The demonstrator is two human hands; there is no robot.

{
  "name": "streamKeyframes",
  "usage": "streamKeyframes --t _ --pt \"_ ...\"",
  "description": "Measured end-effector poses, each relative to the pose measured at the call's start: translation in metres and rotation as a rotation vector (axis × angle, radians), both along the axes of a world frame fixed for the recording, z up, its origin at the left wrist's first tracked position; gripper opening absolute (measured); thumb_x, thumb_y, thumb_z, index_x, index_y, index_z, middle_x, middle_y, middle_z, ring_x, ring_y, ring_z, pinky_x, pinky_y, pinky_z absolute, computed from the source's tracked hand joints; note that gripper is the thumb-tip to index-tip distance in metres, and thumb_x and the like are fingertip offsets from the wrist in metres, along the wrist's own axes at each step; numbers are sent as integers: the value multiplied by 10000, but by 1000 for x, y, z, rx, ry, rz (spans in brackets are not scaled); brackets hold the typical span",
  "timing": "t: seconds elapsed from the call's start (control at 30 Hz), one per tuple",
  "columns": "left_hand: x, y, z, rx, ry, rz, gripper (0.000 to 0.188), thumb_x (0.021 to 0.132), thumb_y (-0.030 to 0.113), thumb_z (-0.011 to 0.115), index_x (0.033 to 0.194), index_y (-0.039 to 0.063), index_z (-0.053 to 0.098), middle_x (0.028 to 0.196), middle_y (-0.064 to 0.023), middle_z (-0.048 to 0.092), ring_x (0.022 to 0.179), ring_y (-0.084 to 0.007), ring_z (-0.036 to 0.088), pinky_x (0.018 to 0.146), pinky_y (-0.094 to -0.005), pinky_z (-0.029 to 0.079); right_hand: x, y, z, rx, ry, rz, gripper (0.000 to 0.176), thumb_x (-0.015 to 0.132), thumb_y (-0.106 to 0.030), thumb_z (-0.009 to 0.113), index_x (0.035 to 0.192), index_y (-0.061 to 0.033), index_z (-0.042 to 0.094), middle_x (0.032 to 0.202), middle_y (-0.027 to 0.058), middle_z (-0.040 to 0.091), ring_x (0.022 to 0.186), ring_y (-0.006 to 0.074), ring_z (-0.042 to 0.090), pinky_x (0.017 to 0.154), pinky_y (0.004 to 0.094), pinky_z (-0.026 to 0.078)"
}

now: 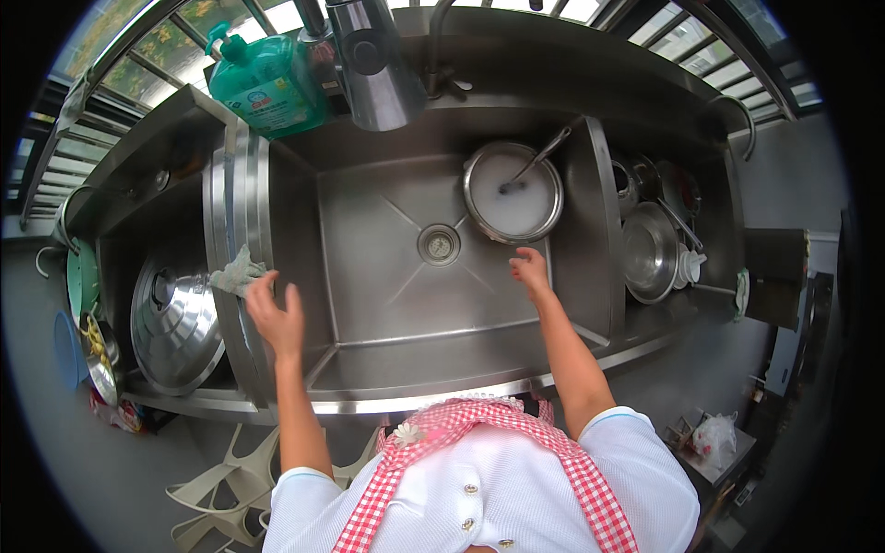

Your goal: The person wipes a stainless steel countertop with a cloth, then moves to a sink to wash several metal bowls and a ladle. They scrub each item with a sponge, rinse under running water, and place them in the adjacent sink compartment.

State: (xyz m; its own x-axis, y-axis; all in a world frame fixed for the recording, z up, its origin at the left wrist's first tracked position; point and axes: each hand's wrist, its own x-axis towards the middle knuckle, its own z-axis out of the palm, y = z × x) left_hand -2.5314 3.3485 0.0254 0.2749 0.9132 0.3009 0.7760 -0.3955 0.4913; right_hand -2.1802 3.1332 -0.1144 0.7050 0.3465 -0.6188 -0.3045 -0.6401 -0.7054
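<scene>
My left hand (273, 318) is at the ledge between two sink basins, thumb apart from the fingers. Its fingertips meet or overlap the edge of a crumpled greyish-green cloth (238, 273), and I cannot tell whether they press on it. Over the middle stainless steel basin (373, 290) is my right hand (531, 268), empty, with loosely curled fingers apart. Just beyond it, a round metal pot (473, 200) stands in that basin's far right corner. Cloudy whitish liquid (508, 211) fills much of the pot. A metal-handled utensil (546, 152) leans in it, its lower end partly submerged.
A green pump bottle (266, 86) stands behind the left ledge, beside a grey metallic cylinder (373, 69). The left basin holds a large domed metal lid (176, 325). Metal bowls (650, 252) and other utensils crowd the right basin. A drain strainer (439, 245) sits mid-basin.
</scene>
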Motion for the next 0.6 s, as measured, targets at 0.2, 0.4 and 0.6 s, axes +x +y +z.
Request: streamKeyframes --t 0.2,0.4,0.6 --pt "-27 53 -34 148 478 206 584 665 286 664 1184 179 416 1177 -168 345 1037 -370 337 872 -433 324 14 26 4 136 109 171 309 697 -67 584 993 0 521 732 51 555 614 115 521 538 235 431" --pt "-35 61 -25 -43 243 249 380 731 246 613 1076 112 524 1078 -146 457 991 -293 397 832 -397 336 -8 101 65 320 -66 636 303 707 -128 589 989 -25 543 736 53 578 651 128 545 579 249 446" --pt "31 21 34 -24 -331 -214 472 690 209 649 1114 66 498 1121 -136 448 1060 -287 382 904 -373 298 -100 179 155 475 376 929 384 793 -227 560 1083 12 484 925 94 551 866 146 522 770 272 417"
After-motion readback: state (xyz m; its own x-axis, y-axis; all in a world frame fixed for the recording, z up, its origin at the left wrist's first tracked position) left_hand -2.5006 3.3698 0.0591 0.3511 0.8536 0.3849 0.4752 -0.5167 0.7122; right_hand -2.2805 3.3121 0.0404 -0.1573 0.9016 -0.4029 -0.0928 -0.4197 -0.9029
